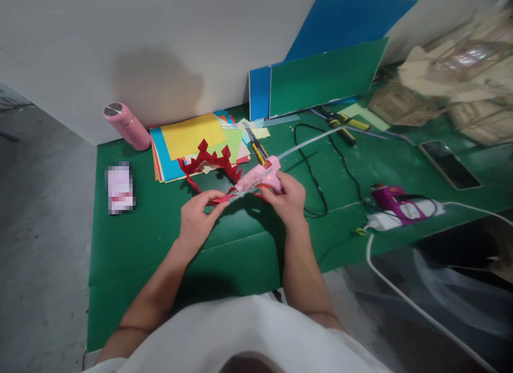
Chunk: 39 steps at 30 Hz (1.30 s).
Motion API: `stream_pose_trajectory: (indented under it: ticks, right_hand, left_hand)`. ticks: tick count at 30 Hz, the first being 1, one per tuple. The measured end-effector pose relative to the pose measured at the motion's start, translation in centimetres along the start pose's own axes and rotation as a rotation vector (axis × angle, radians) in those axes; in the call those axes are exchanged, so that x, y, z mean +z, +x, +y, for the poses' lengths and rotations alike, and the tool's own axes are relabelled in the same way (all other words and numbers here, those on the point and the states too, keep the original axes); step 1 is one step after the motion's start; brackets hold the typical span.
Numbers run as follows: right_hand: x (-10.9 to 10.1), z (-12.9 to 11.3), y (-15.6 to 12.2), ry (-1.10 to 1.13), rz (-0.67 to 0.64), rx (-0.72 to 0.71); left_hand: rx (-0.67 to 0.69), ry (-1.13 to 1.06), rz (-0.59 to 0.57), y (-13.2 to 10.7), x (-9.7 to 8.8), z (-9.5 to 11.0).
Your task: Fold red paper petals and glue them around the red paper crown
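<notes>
My right hand (285, 195) grips a pink glue gun (260, 175), its nozzle pointing left toward a red paper strip. My left hand (196, 215) pinches that strip, which is part of a red folded-paper crown (208, 160) with pointed peaks standing on the green mat (132, 245). A clear glue stick (306, 143) juts from the back of the gun up to the right. The gun's black cord (312, 175) loops on the mat to the right.
A stack of coloured paper sheets (192, 138) lies behind the crown, with a pink bottle (127, 126) to its left. Blue and green boards (324, 79) lean on the wall. A second purple glue gun (395, 202), a white power strip, cutters (258, 151) and a phone (449, 163) lie right.
</notes>
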State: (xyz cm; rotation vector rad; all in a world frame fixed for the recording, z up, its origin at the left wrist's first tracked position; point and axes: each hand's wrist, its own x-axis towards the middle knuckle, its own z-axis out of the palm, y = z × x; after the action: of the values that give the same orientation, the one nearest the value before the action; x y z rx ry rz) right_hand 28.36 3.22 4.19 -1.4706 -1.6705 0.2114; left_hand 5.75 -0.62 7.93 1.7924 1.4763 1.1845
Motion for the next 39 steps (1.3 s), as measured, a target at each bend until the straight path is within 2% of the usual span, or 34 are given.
stream_pose_trajectory:
  ticks: [14, 24, 39]
  right_hand:
    - [-0.26, -0.02, 0.09, -0.017, -0.017, -0.028]
    - [-0.67, -0.41, 0.28, -0.018, -0.008, -0.051]
    - [-0.72, 0.31, 0.03, -0.053, 0.009, -0.035]
  left_hand:
    - [-0.035, -0.06, 0.031, 0.05, 0.07, 0.17]
    - [-0.012, -0.07, 0.065, 0.12, -0.06, 0.25]
    - [0.001, -0.076, 0.107, 0.26, -0.26, 0.52]
